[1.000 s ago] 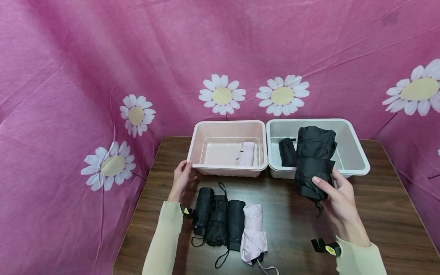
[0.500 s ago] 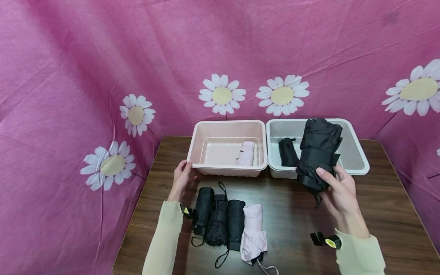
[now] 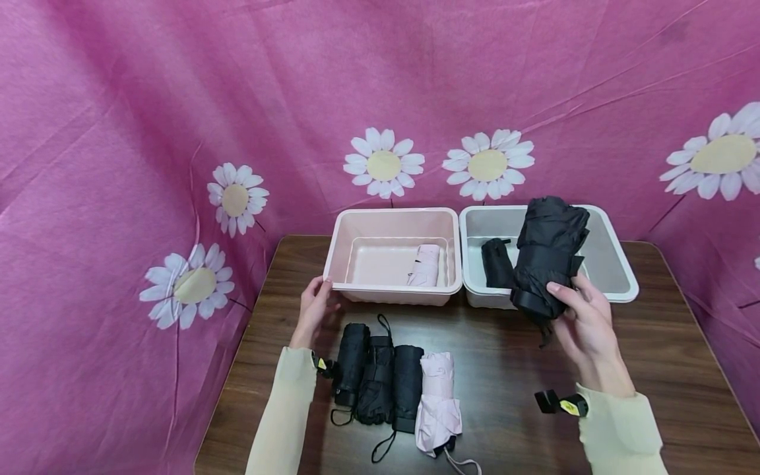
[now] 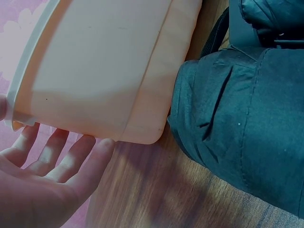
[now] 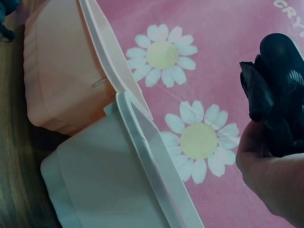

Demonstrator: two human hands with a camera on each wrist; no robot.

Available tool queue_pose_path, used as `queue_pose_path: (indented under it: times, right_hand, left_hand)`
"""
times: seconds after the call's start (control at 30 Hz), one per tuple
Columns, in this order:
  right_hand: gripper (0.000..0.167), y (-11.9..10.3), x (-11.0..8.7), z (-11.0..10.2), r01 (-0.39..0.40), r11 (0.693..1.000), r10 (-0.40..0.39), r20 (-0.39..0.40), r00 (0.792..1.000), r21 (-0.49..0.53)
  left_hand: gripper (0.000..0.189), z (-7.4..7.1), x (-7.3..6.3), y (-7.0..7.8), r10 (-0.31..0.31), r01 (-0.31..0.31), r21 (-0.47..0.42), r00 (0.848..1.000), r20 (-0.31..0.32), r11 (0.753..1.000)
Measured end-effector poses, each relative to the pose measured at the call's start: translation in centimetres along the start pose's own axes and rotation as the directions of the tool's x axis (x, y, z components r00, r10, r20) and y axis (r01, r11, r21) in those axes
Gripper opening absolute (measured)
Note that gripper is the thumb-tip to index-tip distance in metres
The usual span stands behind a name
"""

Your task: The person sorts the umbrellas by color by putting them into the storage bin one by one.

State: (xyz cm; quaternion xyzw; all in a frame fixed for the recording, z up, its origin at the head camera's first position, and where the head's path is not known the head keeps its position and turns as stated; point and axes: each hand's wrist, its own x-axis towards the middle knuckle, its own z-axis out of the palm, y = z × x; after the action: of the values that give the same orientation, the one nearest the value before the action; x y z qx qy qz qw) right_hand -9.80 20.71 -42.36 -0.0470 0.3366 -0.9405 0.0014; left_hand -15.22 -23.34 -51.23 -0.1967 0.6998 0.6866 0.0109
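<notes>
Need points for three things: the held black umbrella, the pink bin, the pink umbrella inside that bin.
Held black umbrella (image 3: 549, 247): head view, on its folded fabric, near the middle.
Pink bin (image 3: 393, 227): head view, on its inner back wall.
Pink umbrella (image 3: 425, 266): head view, middle of its rolled body.

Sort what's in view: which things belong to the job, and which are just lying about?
Likely the job:
black folding umbrella in right hand;
three black umbrellas, pale pink umbrella beside them;
pink bin, rolled pink umbrella inside;
grey bin, rolled black umbrella inside.

Just setting:
wooden table;
daisy-print cloth.
</notes>
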Motion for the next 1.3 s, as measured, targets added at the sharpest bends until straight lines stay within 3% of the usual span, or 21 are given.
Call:
queue_pose_path:
  times: [0.17, 0.73, 1.0, 1.3]
  right_hand:
    - [0.049, 0.0, 0.5, 0.0, 0.002, 1.000, -0.002, 0.020, 1.000, 0.012]
    - [0.042, 0.5, 2.6, -0.1, -0.022, 0.984, 0.002, -0.116, 0.993, -0.176]
    - [0.039, 1.3, 3.5, -0.2, -0.113, 0.972, 0.060, -0.245, 0.968, -0.206]
    - [0.039, 2.0, 4.3, -0.3, -0.167, 0.950, 0.075, -0.325, 0.943, -0.264]
  left_hand:
    - [0.035, -0.1, 0.1, 0.0, -0.007, 0.007, 0.002, 1.000, -0.001, 1.000]
    - [0.035, 0.0, 0.0, 0.0, -0.012, 0.012, -0.007, 1.000, -0.004, 1.000]
    - [0.033, 0.1, 0.0, -0.1, -0.006, 0.006, -0.016, 1.000, -0.007, 1.000]
    - [0.034, 0.1, 0.1, 0.0, -0.006, 0.006, -0.003, 1.000, -0.005, 1.000]
